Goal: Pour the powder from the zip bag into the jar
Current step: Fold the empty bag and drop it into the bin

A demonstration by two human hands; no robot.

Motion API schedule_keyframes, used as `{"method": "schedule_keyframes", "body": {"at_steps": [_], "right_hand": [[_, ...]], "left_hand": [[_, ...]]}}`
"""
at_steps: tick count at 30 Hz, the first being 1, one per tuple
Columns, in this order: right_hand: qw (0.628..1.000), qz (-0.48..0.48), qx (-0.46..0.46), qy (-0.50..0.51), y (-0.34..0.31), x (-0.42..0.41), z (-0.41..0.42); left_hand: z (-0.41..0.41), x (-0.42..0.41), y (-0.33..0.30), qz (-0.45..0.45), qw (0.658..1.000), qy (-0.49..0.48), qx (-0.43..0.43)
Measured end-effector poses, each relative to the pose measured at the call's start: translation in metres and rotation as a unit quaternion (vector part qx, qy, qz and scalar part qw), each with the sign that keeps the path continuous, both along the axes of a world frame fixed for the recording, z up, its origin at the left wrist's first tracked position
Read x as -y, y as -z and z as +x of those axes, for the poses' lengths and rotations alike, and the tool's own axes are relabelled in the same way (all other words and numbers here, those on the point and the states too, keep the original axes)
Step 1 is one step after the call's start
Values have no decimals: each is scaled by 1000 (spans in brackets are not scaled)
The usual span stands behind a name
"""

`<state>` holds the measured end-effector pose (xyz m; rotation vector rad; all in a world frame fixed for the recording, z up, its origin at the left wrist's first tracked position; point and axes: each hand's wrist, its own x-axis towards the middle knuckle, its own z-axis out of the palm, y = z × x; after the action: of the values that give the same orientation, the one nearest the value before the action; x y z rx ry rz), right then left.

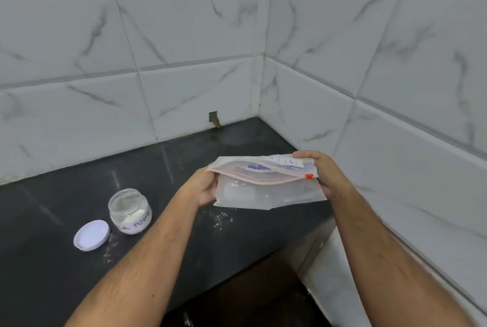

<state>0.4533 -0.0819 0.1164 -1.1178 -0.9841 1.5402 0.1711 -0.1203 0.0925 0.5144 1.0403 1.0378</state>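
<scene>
I've got the zip bag (pixel 266 184) held up in the air over the counter (pixel 184 234), nearer its right end and well apart from the jar (pixel 130 211). Left hand (pixel 204 189) grips the bag's left edge, fingers wrapped behind the plastic so I can't see how they lie; thumb side faces me. Right hand (pixel 320 172) pinches the right end by the orange slider (pixel 309 176), fingers curled over the top edge. The pink zip track looks parted in the middle, so the mouth seems at least partly open.

Jar sits near the counter's front-left, lid off, some white powder already at the bottom. The white lid (pixel 91 235) lies flat just beside it, to its left. Bits of spilled powder (pixel 221 218) dust the counter below the bag.

To do this well, imo: bring the bag over the jar before tipping, bunch the mouth into a narrow spout w/ one corner low, aim it inside the rim, then tilt slow. Jar mouth is small vs the bag's width, so a wide-open pour would likely spill.
</scene>
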Motion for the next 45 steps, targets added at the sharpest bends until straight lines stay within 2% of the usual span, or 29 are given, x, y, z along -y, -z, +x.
{"method": "schedule_keyframes", "body": {"at_steps": [3, 6, 9, 11, 16, 18, 21, 24, 26, 29, 31, 34, 38, 41, 45], "right_hand": [[1000, -6, 2, 24, 13, 17, 37], [999, -17, 8, 37, 23, 35, 73], [999, -21, 18, 21, 32, 55, 110], [1000, -7, 19, -7, 39, 69, 135], [987, -29, -97, -123, 42, 107, 188], [988, -56, -48, -139, 39, 115, 191], [976, -70, 106, -179, 32, 121, 177], [969, -94, 126, -189, 32, 129, 162], [976, -104, 90, -166, 37, 139, 156], [991, -99, 43, -85, 50, 159, 152], [996, -87, 5, -31, 61, 175, 151], [995, -81, -30, 57, 78, 199, 147], [979, -111, -21, 171, 105, 227, 150], [959, -150, 11, 241, 130, 243, 158], [930, -188, 67, 309, 172, 257, 171]], "left_hand": [[25, 7, 16, -59, 997, 46, 26], [53, 20, 21, -61, 988, 138, -35], [78, 26, 26, -16, 976, 188, -107], [94, 27, 25, 30, 968, 214, -125], [128, 21, 10, 98, 947, 235, -197], [140, 19, 0, 127, 929, 269, -222], [160, 14, -12, 146, 897, 322, -265], [175, 7, -14, 155, 879, 362, -268], [180, 2, -9, 129, 901, 353, -217], [186, 3, 8, 51, 957, 259, -123], [196, 12, 29, 27, 970, 233, -61], [216, 39, 65, -22, 971, 235, -28], [246, 84, 105, -57, 946, 318, -14], [262, 108, 121, -22, 932, 357, -56], [288, 128, 150, -3, 935, 327, -140]]}}
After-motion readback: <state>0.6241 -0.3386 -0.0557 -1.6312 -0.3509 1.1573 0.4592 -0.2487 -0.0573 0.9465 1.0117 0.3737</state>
